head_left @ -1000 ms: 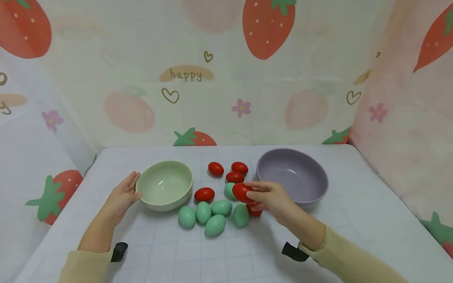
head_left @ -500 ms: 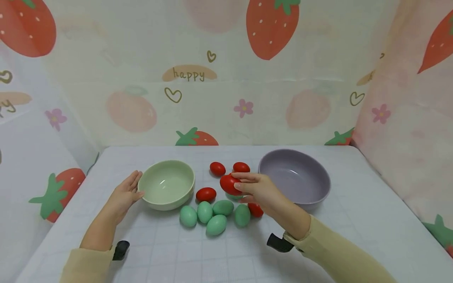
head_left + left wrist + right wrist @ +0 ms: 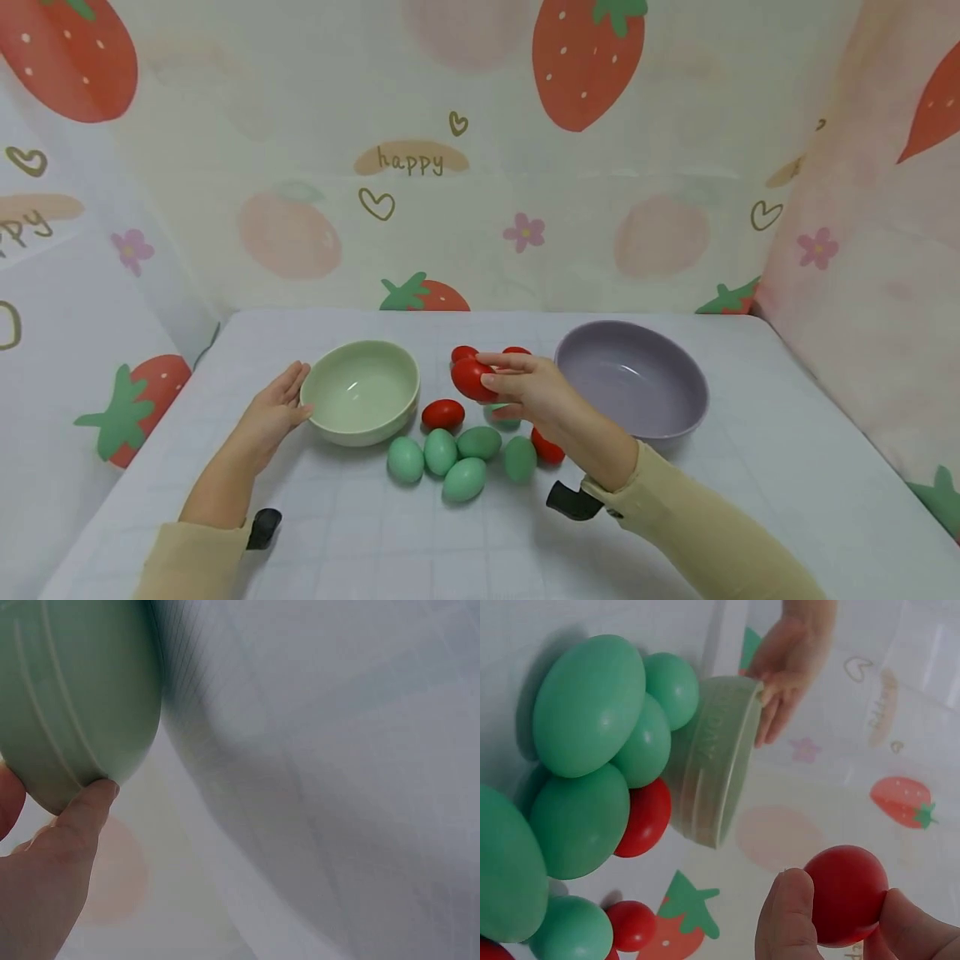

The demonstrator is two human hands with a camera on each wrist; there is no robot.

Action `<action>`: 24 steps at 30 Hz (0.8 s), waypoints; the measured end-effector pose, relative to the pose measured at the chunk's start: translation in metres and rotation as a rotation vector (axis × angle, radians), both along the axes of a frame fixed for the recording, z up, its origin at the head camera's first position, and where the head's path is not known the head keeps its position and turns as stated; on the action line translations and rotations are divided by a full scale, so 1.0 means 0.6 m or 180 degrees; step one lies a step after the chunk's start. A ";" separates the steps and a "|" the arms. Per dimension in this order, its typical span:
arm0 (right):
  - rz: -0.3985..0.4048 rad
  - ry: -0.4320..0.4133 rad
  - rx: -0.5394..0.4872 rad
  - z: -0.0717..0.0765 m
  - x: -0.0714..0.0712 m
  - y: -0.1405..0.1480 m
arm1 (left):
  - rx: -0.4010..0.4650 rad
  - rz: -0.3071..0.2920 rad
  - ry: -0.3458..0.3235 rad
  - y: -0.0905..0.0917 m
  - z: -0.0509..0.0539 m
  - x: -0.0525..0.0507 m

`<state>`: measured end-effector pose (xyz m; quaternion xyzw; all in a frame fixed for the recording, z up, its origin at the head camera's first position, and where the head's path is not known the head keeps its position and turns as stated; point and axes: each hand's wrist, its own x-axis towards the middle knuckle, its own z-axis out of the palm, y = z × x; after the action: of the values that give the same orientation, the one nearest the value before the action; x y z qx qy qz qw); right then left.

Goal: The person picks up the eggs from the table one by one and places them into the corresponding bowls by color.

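Observation:
My right hand [image 3: 542,395] pinches a red egg [image 3: 471,379] between thumb and fingers, raised above the back of the egg group; the right wrist view shows the same red egg [image 3: 846,895] at the fingertips. My left hand [image 3: 272,415] touches the left side of the light green bowl [image 3: 360,433], fingers along its outer wall and thumb near the rim. In the left wrist view the fingers lie against the bowl [image 3: 90,697]. Between the bowls lie several green eggs [image 3: 464,480] and several red eggs [image 3: 443,414], some partly hidden behind the right hand.
A purple-grey bowl [image 3: 675,421] stands at the right, partly behind the right forearm. The insides of both bowls show no eggs. A white cloth with faint squares covers the table [image 3: 375,542], and a strawberry-patterned sheet [image 3: 420,242] hangs behind and at the sides.
My right hand has moved left and toward the back with the red egg, away from the purple-grey bowl. The left hand stays at the green bowl. The head view has shifted slightly.

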<state>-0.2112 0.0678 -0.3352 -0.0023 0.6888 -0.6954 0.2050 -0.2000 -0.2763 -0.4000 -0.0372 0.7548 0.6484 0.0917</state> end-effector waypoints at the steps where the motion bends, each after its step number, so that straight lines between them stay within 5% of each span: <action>1: -0.0002 -0.0003 -0.0019 0.000 -0.001 -0.002 | 0.0004 0.0000 -0.0008 0.000 -0.001 0.000; 24: 0.0174 -0.0138 -0.0039 0.018 -0.031 -0.058 | 0.0021 -0.0005 0.0042 0.000 -0.004 -0.001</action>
<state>-0.2296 0.0330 -0.3242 -0.0072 0.6796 -0.6936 0.2388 -0.2004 -0.2761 -0.4026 -0.0320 0.7533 0.6510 0.0872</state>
